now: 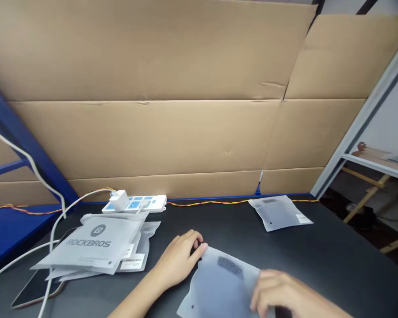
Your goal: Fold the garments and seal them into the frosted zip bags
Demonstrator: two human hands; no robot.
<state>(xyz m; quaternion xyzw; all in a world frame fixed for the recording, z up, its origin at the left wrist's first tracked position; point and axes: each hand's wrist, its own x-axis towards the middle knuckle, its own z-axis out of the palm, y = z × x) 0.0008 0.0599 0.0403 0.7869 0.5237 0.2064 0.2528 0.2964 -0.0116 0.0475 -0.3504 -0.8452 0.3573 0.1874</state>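
Note:
A frosted plastic bag [222, 287] with a block of small dark print lies at the front of the black table, cut off by the bottom of the view. Something flat and bluish-grey shows dimly inside it. At the bag's upper left corner, my left hand [181, 258] is closed, thumb and fingers pinching the edge. My right hand [278, 291] has its fingers curled over the right edge of the same bag, gripping it; its thumb is hidden. To the left lies a stack of similar bags [93, 245], the top one printed ROCKBROS, with white labels showing below.
Another frosted bag [278, 213] rests at the back right. A white power strip [155, 203] with a plugged-in adapter [119, 200] stands behind the stack. White cables run down the left, over a phone [36, 287]. Cardboard [185, 137] walls the table's back.

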